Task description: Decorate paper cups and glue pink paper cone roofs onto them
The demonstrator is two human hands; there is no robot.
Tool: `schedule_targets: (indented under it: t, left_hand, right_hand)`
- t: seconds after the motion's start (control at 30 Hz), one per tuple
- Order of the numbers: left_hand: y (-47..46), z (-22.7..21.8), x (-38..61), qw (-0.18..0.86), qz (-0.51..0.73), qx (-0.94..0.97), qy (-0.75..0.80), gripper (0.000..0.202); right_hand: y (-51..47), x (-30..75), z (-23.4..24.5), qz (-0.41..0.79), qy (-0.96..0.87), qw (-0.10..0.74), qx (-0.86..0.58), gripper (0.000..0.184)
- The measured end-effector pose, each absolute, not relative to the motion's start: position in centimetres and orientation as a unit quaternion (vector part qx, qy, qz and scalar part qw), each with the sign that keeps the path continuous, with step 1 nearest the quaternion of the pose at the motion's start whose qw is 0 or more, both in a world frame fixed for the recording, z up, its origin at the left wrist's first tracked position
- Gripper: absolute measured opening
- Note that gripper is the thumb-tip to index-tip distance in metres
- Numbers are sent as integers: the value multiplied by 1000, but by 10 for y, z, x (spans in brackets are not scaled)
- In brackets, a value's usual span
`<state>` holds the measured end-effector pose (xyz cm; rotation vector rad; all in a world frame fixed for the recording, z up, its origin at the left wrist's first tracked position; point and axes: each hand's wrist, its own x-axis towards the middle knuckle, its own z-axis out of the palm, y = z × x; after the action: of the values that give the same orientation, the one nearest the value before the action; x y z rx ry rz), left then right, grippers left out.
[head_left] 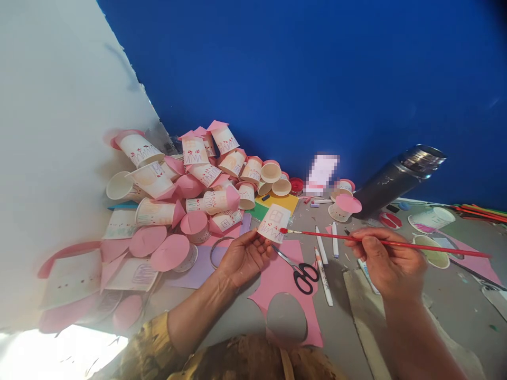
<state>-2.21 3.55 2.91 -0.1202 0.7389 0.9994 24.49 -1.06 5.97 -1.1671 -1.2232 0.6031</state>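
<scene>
Bench (336, 324): grey, carries all the craft bits.
Cup heap (158, 211): pink-roofed paper cups, piled on L side of bench.
Vac flask (390, 184): dark, R rear, looks tilted in this view.
Pink sheet (269, 277): round hole cut nr front edge, lies below the cup.
L hand (243, 258): palm up, wrist angled in fr. lower L; fingertips pinching the cup's lower L edge.
R hand (390, 258): bent over the handle, thumb + fingers pinching the paintbrush (328, 235) well back fr. its bristles; brush approx. level, pointing L.
Scissors (293, 265): black-handled, on sheet, just R of L hand.
Paper cup (275, 214): tilted, above sheet, btwn the 2 hands; 1 window + zigzag grass drawn on.
Red bristles (283, 230): at cup wall, contact unclear. Step looks like dabbing red flowers above grass; next dab prob. needs steady cup, light touch.
</scene>
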Motion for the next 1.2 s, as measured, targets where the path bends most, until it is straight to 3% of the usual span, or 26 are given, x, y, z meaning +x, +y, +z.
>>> schedule_targets:
  t: [0.2,0.37,0.47,0.57,0.73,0.97,1.2]
  left_hand:
    - [35,27,-22,825,454,-55,333,21]
    - [29,28,-20,856,410,-31,312,19]
    - [25,27,-19,879,365,-8,305,18]
    - [21,22,-18,904,317,8,287,16]
    - [18,12,-17,921,271,24,279,15]
    - [6,25,-8,876,357,213,245,35]
    - [-2,27,2,814,415,241,326,24]
  right_hand:
    - [-6,241,68,227,-508,689,-464,17]
    - [-3,232,61,243,-563,579,-537,21]
    - [0,228,54,302,-626,505,-511,38]
    - [3,226,51,356,-653,475,-470,48]
    - [2,225,45,379,-671,449,-453,46]
    - [4,222,38,314,-609,498,-531,40]
    - [3,216,40,300,-607,507,-534,41]
